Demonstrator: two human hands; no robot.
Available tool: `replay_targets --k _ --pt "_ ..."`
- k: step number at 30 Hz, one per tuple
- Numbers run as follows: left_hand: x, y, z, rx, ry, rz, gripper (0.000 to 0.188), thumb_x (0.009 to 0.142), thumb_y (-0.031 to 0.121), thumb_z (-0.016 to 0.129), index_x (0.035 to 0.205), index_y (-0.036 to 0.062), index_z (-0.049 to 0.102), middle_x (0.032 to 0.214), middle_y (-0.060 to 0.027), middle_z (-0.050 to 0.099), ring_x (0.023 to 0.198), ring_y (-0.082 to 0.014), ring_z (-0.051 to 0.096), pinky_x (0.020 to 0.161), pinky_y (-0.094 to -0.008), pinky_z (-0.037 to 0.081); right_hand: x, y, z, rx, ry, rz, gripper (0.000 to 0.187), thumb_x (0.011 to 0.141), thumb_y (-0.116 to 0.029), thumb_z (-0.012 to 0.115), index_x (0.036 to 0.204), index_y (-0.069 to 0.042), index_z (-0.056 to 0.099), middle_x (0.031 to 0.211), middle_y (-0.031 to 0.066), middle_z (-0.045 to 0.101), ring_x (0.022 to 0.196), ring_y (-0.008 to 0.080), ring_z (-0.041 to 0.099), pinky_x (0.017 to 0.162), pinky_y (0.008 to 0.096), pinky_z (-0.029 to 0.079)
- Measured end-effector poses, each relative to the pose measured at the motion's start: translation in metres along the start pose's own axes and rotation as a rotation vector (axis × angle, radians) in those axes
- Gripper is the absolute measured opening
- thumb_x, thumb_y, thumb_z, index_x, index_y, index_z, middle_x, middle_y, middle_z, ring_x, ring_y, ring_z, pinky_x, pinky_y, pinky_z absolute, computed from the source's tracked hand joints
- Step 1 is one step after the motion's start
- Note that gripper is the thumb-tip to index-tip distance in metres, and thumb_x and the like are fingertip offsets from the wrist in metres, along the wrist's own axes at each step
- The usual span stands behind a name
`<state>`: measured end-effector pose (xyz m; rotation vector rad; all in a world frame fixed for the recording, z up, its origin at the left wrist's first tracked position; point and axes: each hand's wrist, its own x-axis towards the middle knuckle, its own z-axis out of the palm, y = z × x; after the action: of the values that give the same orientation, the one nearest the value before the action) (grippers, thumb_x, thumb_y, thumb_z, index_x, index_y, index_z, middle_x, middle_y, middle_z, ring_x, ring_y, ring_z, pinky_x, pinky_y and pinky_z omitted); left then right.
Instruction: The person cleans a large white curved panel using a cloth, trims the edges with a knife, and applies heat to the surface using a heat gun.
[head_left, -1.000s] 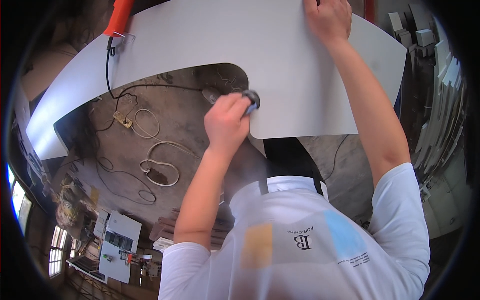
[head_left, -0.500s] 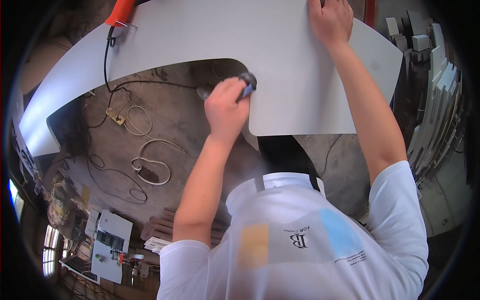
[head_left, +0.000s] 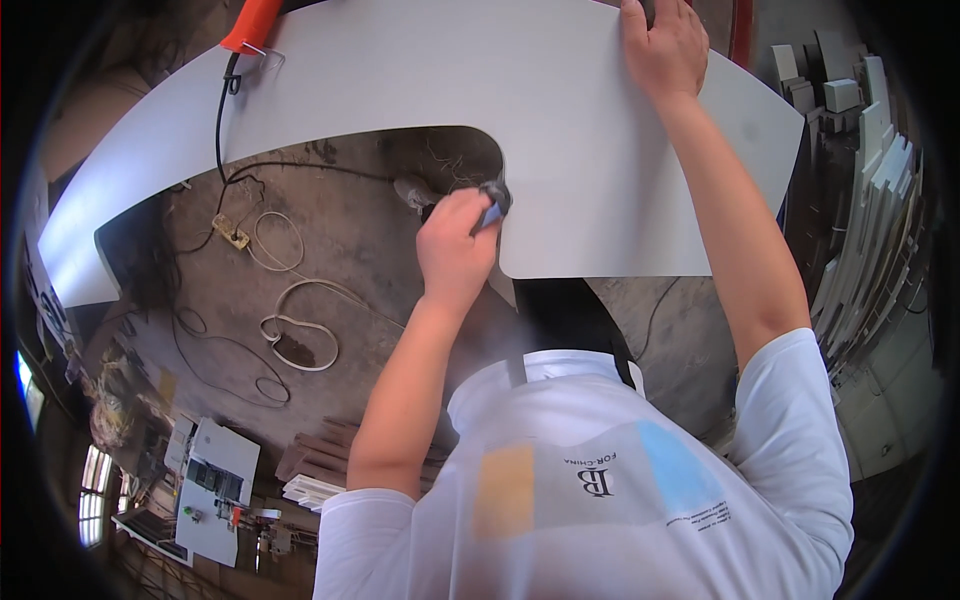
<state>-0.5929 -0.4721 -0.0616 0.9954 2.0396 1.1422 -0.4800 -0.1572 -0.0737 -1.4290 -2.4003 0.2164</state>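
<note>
We see a large white curved panel (head_left: pixel 560 110) spanning the upper part of the head view, with a rounded cut-out along its near edge. The left hand (head_left: pixel 455 245) is closed around a small dark handheld tool (head_left: pixel 493 200), and its grip is fully wrapped on the tool body. The tool head touches the panel at the inner corner of the cut-out, where the curved edge turns down toward the panel's lower lobe. We cannot tell what kind of tool it is, as the fingers cover most of it.

The right hand (head_left: pixel 662 45) lies on the far upper part of the panel, fingers curled over its top edge; this grip is closed on the panel.

An orange clamp handle (head_left: pixel 250 22) sits at the panel's upper left edge, with a black cable (head_left: pixel 220 120) hanging from that area. Below the cut-out, the floor (head_left: pixel 350 230) carries a white cable coil (head_left: pixel 295 325). Stacked white boards (head_left: pixel 870 200) stand at the right.
</note>
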Motion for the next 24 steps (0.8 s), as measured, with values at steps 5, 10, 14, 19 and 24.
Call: replay_targets --k 5,10,14,19,24 --pt "0.026 0.004 0.0 -0.094 0.041 -0.011 0.012 0.086 0.0 0.074 0.097 -0.0014 0.07 0.087 -0.0128 0.068 0.077 -0.0251 0.065 0.072 -0.0331 0.051 0.0 -0.009 -0.003 0.011 0.023 -0.012 0.041 0.099 -0.031 0.056 0.131 -0.007 0.061 0.143 0.0143 0.061 0.138 0.0335 0.05 0.12 0.0474 0.034" --pt "0.001 0.004 -0.002 -0.125 -0.039 -0.182 0.014 0.087 0.007 0.077 0.097 0.0001 0.07 0.092 -0.0128 0.069 0.08 -0.032 0.066 0.072 -0.0368 0.052 -0.002 0.002 0.0 -0.014 0.007 0.018 0.04 0.099 -0.031 0.056 0.131 -0.007 0.061 0.143 0.014 0.061 0.139 0.0326 0.05 0.119 0.0472 0.034" --pt "-0.015 -0.011 -0.002 -0.121 -0.13 -0.332 0.014 0.09 0.009 0.073 0.096 -0.0025 0.068 0.088 -0.0138 0.066 0.075 -0.0287 0.063 0.07 -0.0345 0.05 0.0 -0.007 -0.005 0.037 0.023 0.003 0.04 0.099 -0.031 0.056 0.131 -0.008 0.061 0.142 0.0133 0.061 0.138 0.0323 0.051 0.119 0.0473 0.035" --pt "0.005 -0.002 -0.008 -0.268 -0.103 -0.323 0.013 0.091 0.006 0.074 0.095 -0.0041 0.068 0.082 -0.0088 0.062 0.073 -0.0201 0.057 0.07 -0.0301 0.047 -0.004 -0.004 -0.004 0.007 -0.01 0.023 0.04 0.099 -0.031 0.056 0.131 -0.007 0.061 0.14 0.0136 0.062 0.137 0.0326 0.052 0.119 0.0473 0.035" --pt "0.028 0.0 -0.011 -0.111 -0.126 -0.116 0.01 0.09 0.004 0.073 0.093 -0.0041 0.067 0.082 -0.0086 0.063 0.073 -0.0164 0.056 0.068 -0.0299 0.046 -0.001 -0.008 -0.006 0.035 -0.002 0.014 0.039 0.099 -0.031 0.056 0.13 -0.007 0.061 0.138 0.0142 0.063 0.135 0.0333 0.053 0.119 0.0472 0.035"
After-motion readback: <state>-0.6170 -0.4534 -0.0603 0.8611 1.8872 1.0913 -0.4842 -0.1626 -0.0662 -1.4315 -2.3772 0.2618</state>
